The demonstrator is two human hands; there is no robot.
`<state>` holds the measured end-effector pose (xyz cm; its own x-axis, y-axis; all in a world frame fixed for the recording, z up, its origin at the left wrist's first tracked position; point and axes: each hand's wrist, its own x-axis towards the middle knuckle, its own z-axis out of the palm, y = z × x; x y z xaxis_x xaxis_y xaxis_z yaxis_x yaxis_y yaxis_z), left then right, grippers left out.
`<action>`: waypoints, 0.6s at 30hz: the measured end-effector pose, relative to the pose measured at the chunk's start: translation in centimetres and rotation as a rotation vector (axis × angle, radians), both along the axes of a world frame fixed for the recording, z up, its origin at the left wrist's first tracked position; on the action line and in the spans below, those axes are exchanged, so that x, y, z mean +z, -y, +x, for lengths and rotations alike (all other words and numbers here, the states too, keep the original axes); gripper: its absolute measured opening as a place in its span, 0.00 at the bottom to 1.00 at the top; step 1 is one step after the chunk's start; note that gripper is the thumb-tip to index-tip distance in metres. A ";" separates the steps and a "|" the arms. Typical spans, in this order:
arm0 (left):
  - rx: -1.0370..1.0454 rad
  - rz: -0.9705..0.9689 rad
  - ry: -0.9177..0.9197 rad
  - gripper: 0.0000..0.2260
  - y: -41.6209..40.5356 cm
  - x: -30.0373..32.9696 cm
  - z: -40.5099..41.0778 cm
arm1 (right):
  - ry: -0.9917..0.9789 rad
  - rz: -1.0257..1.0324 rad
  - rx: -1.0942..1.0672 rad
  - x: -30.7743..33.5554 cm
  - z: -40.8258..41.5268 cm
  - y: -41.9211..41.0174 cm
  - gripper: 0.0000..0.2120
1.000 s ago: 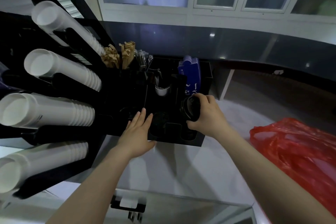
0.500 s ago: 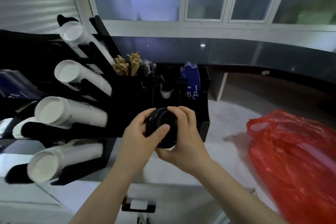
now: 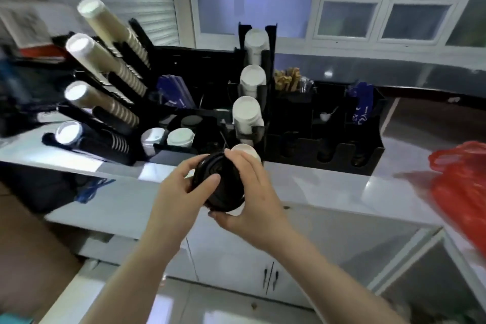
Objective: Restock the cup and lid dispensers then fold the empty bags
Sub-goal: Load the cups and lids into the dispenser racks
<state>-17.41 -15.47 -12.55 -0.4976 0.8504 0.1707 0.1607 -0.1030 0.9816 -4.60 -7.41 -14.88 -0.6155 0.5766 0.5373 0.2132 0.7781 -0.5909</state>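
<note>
Nearest me, I noted both hands, left (image 3: 181, 187) and right (image 3: 252, 192), curled round a stack of black lids (image 3: 218, 184) just before the black dispenser rack (image 3: 323, 150), red bag (image 3: 462, 181) lying to its right.

both hands hold a stack of black lids (image 3: 219, 187) over the front edge of the white table (image 3: 328, 187). the left hand (image 3: 181, 192) pinches its near rim, thumb on top; the right hand (image 3: 247, 189) curls round the far side. behind them on the table stands a black organiser (image 3: 289, 123) with upright white cup stacks (image 3: 248, 110). to the left, a slanted dispenser (image 3: 105, 113) holds four cup rows. two white lids (image 3: 168, 137) sit in front wells. a red bag (image 3: 462, 184) lies at the right, blurred.
</note>
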 end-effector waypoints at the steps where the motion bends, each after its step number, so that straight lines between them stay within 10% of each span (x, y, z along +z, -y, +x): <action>1: 0.006 -0.024 0.005 0.17 1.1 -0.3 -1.1 | 0.008 -0.011 0.007 -0.3 -1.1 1.0 0.44; 18: -0.041 -0.217 -0.327 0.20 -2.9 -4.3 -18.9 | -0.027 -0.145 -0.241 -6.1 -19.6 -4.9 0.39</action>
<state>-36.35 -12.54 -16.83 -0.4119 0.9021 0.1285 0.4691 0.0890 0.8787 -24.20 -2.50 -20.99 -0.4377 0.7768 0.4529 0.3650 0.6138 -0.7000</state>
